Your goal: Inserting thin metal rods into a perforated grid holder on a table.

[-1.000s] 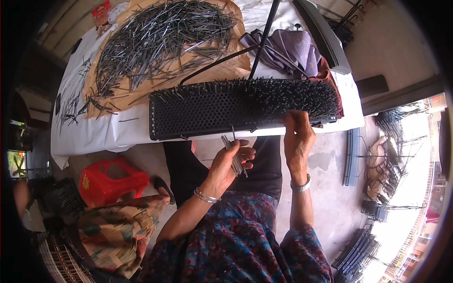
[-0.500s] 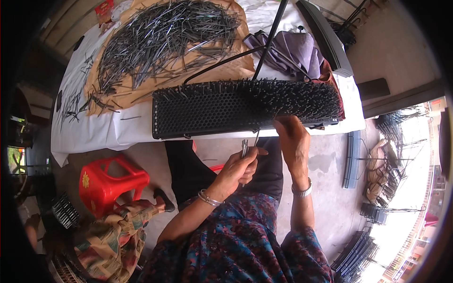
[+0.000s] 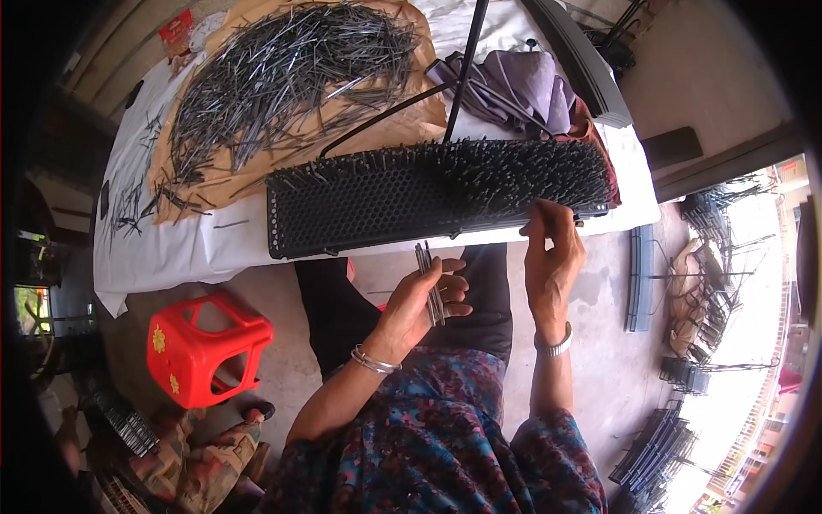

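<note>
A long black perforated panel [image 3: 342, 206] rests along the near edge of the table. Many thin dark pins [image 3: 539, 171] stand up from its right part, while holes show bare toward the left. My left hand [image 3: 411, 304] is below the panel, fingers partly spread, with a small bundle of thin metal pins [image 3: 436, 301] held under the thumb and across the palm. At the panel's front edge, right of its middle, my right hand [image 3: 555, 257] has thumb and fingertips pinched together. Whatever is between those fingertips is hidden.
A large heap of loose pins [image 3: 291, 77] lies on brown paper [image 3: 342, 137] at the back. Purple cloth [image 3: 522, 86] and grey panels [image 3: 591, 68] lie back right; a black rod frame [image 3: 462, 77] rises behind. A red stool [image 3: 180, 343] and another person's patterned clothing [image 3: 214, 463] are left.
My right hand has shifted right along the panel. My left hand has moved slightly left and its fingers have loosened around the pins. The other person's leg has shifted lower.
</note>
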Demonstrator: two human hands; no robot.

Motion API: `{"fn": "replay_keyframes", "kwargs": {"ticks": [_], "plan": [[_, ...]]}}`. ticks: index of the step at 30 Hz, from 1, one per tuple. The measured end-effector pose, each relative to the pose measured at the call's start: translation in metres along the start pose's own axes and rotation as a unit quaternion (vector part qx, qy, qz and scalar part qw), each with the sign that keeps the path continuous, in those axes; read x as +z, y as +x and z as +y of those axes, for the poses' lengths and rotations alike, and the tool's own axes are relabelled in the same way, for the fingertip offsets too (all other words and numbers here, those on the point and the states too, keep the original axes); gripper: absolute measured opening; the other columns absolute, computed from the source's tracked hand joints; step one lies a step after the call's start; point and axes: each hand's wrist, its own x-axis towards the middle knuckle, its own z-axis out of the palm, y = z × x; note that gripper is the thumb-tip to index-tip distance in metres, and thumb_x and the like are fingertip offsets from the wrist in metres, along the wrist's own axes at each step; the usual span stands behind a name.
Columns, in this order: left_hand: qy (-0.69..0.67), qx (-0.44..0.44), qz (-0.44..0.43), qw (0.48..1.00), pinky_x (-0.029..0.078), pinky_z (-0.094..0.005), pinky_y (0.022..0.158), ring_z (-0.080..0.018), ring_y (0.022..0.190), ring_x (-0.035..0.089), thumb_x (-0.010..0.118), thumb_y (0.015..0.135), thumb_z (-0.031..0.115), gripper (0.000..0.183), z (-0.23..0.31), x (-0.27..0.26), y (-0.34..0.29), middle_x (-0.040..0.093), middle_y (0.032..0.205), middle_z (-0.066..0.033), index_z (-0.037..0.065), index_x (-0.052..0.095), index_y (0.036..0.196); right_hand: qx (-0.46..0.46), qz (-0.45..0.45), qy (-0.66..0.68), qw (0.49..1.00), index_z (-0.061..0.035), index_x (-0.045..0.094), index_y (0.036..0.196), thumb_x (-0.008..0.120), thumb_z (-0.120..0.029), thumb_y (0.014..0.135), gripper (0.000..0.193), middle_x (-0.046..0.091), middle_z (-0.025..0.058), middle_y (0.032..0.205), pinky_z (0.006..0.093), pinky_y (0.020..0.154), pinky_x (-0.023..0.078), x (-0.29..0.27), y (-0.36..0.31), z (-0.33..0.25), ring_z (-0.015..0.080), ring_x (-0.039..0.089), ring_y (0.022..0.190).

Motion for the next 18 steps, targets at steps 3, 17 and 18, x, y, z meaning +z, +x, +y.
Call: {"fn": "replay_keyframes", "kwargs": {"ticks": [3, 17, 18], "plan": [[-0.016, 0.026, -0.072, 0.997, 0.057, -0.0423, 0.072, -0.0183, 0.081, 0.063, 0.045, 0.101, 0.041, 0.042, 0.012, -0.005, 0.004, 0.064, 0.09, -0.0115, 0.007, 0.048, 0.126, -0.051, 0.032, -0.03, 0.998, -0.0018, 0.062, 0.1, 0.062, -0.001, 0.089, 0.011, 0.065, 0.0092, 0.079, 0.0302, 0.062, 0.05, 0.012, 0.004, 0.007, 0.0176, 0.064, 0.066], [0.067, 0.032, 0.007, 0.997, 0.026, -0.019, 0.045, -0.0049, 0.052, 0.04, 0.059, 0.095, 0.042, 0.046, 0.006, 0.001, -0.012, 0.053, 0.066, 0.0004, 0.002, 0.059, 0.117, -0.006, -0.049, -0.137, 0.989, -0.0064, 0.066, 0.105, 0.068, -0.009, 0.087, 0.019, 0.053, 0.0072, 0.097, 0.0272, 0.059, 0.048, 0.027, -0.008, 0.006, 0.0169, 0.06, 0.074], [0.079, 0.023, 0.011, 0.997, 0.025, -0.0192, 0.045, -0.0041, 0.051, 0.038, 0.059, 0.095, 0.042, 0.047, 0.005, 0.002, -0.012, 0.052, 0.066, 0.0009, 0.001, 0.06, 0.116, 0.01, -0.072, -0.106, 0.992, -0.0042, 0.064, 0.108, 0.069, -0.01, 0.087, 0.023, 0.058, 0.0074, 0.097, 0.0257, 0.062, 0.048, 0.021, -0.011, 0.001, 0.0134, 0.06, 0.075]]}}
